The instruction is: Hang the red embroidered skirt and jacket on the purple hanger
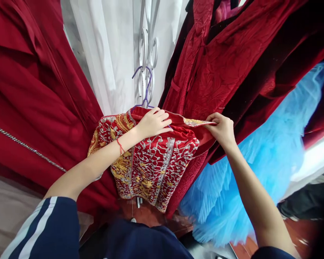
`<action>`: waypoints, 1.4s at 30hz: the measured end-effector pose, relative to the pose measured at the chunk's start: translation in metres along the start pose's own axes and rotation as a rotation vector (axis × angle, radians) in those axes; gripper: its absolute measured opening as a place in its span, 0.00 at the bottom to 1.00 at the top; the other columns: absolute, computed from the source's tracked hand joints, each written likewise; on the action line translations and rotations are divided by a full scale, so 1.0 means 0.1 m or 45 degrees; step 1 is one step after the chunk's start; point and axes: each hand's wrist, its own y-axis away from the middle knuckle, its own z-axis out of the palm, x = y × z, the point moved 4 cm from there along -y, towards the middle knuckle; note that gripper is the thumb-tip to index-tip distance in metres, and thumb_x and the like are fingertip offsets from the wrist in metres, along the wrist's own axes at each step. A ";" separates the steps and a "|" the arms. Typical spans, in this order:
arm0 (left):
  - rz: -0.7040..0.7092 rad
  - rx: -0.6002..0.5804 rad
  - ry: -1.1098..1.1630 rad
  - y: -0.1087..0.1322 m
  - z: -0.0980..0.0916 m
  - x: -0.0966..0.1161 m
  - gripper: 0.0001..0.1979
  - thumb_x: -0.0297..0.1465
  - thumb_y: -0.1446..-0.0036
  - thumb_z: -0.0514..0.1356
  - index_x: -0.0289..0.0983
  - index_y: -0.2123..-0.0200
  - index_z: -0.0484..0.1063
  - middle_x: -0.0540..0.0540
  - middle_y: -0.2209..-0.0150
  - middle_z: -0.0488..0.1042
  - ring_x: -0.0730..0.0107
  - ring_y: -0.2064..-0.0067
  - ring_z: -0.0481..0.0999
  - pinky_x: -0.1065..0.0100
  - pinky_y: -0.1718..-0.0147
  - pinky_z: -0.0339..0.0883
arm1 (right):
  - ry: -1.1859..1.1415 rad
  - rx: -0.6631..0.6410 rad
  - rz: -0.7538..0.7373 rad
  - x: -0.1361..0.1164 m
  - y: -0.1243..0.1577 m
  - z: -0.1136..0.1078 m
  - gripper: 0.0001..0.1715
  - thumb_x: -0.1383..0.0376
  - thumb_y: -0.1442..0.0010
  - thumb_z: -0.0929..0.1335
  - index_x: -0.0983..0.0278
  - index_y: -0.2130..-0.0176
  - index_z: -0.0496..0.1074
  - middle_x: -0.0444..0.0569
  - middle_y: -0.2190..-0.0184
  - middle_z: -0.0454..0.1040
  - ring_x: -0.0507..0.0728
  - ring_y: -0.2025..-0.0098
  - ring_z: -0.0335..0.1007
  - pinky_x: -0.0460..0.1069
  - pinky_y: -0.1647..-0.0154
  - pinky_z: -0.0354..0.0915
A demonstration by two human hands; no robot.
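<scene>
While your left hand [155, 124] lies over the neck opening of the red jacket [148, 165], its fingers are loosely spread, reaching across the collar area beside the purple hanger [147, 90]. Your right hand [223, 129] pinches the gold-and-silver trimmed edge of that same jacket between thumb and fingers, drawing it out to the side so the plain red lining [202, 138] shows. The jacket is right in front of you, upright on the hanger, its body covered in silver and gold embroidery. The hanger's hook rises next to the white rings [143, 48]; whether it is looped through one, you cannot tell from here.

On your left wrist sits a red string bracelet [120, 146], and farther back on that arm is a navy sleeve [56, 230] with pale stripes. To your left hangs a deep red garment [43, 100] crossed by a silvery braided strip [29, 147]. White cloth [105, 54] hangs behind the hanger. To your right are a red patterned dress [216, 72] and a bright blue tulle skirt [232, 194], above the reddish floor [148, 216].
</scene>
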 end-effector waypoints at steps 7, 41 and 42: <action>-0.227 0.310 -0.033 0.07 -0.09 -0.13 0.24 0.50 0.37 0.57 0.35 0.54 0.76 0.38 0.55 0.77 0.50 0.48 0.72 0.48 0.42 0.59 | -0.077 0.433 0.021 0.00 0.35 0.02 0.15 0.57 0.34 0.63 0.63 0.64 0.73 0.43 0.75 0.70 0.50 0.76 0.60 0.47 0.72 0.57; -0.518 0.035 -0.106 -0.17 -0.23 -0.36 0.28 0.53 0.38 0.51 0.38 0.61 0.81 0.39 0.60 0.82 0.45 0.42 0.70 0.42 0.37 0.44 | 0.441 0.342 0.198 0.62 1.11 0.05 0.31 0.40 0.36 0.60 0.63 0.72 0.67 0.45 0.82 0.66 0.52 0.81 0.58 0.47 0.76 0.48; -0.524 -0.003 -0.142 -0.18 -0.26 -0.34 0.28 0.53 0.38 0.51 0.37 0.62 0.81 0.38 0.61 0.82 0.45 0.43 0.71 0.43 0.37 0.45 | 0.375 0.319 0.178 0.63 1.18 0.09 0.32 0.39 0.37 0.60 0.63 0.70 0.68 0.45 0.81 0.68 0.52 0.81 0.59 0.46 0.77 0.50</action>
